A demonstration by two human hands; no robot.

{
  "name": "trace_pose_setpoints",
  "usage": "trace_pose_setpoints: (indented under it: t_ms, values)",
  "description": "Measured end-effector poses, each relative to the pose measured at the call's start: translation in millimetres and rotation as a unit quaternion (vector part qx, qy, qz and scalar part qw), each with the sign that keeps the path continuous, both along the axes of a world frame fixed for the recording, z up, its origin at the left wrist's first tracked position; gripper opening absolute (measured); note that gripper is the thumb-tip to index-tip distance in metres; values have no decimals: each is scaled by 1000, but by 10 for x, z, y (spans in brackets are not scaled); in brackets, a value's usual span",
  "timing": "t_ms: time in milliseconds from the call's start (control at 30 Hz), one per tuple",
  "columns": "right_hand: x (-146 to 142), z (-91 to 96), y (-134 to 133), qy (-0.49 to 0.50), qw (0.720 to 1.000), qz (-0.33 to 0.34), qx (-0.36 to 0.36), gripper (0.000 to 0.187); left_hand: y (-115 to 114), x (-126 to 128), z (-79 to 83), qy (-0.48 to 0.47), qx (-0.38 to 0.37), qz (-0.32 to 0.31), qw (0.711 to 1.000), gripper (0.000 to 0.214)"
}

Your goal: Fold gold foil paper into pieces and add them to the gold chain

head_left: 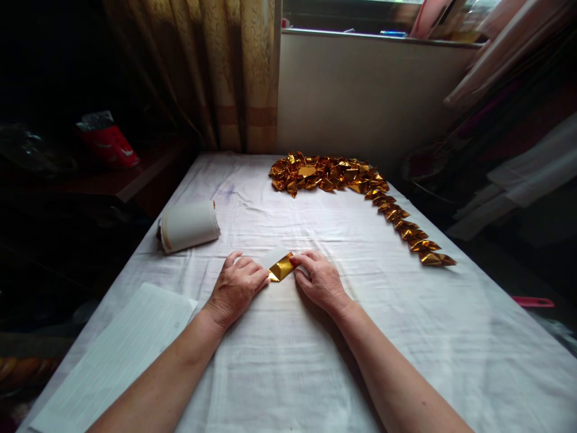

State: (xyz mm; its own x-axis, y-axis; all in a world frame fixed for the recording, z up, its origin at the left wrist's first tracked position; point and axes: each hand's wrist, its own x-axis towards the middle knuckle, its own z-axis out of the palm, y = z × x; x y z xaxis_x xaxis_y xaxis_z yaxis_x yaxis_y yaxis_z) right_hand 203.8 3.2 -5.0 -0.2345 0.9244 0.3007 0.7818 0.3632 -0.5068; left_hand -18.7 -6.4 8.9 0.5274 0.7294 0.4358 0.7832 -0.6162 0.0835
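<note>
A small sheet of gold foil paper (pixel 280 266), gold on one side and white on the other, lies partly folded on the white tablecloth (pixel 288 361). My left hand (pixel 238 286) presses on its left edge with fingers curled down. My right hand (pixel 318 278) pinches its right edge between thumb and fingertips. Both hands rest on the cloth near the middle of the table.
A heap of folded gold paper pieces (pixel 324 173) sits at the far side, with a row of them (pixel 408 228) trailing toward the right edge. A roll of white paper (pixel 188 225) lies at the left. A flat stack of white sheets (pixel 117 355) lies at the near left.
</note>
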Motion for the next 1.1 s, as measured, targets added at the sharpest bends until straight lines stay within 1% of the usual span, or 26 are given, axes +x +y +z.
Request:
trace_pose_setpoints:
  t_ms: [100,233,333,433,533,600,633,733,833,933,1100]
  values:
    - [18,3,-4,12,1000,8,-6,28,12,-14,1,1,14,-3,1000,17]
    - [35,-9,-9,7,1000,12,0,31,32,-52,-32,-15,27,12,999,19]
    - [37,-43,1,-1,1000,14,12,25,37,-67,-55,-9,34,9,999,17]
    - [28,-70,8,-17,999,19,48,15,36,-66,-54,4,52,1,999,15]
    - [-8,-36,-25,-41,993,55,101,16,27,-71,-48,12,70,15,997,14]
    - [-51,15,-73,-58,986,99,120,18,3,-83,-55,7,54,20,998,15]
    - [-75,41,-99,-66,983,123,119,20,-19,-91,-62,1,39,16,999,17]
    - [-126,88,-161,-78,979,165,91,22,-126,-104,-80,-17,-5,-7,1000,23]
    - [-94,76,-166,-59,980,173,77,19,-261,-93,-80,-11,-21,-16,1000,29]
    - [17,33,-126,-31,981,175,74,15,-358,-64,-81,19,-27,-6,999,36]
    - [157,-34,-62,-3,983,165,80,12,-406,-23,-108,56,-50,8,997,40]
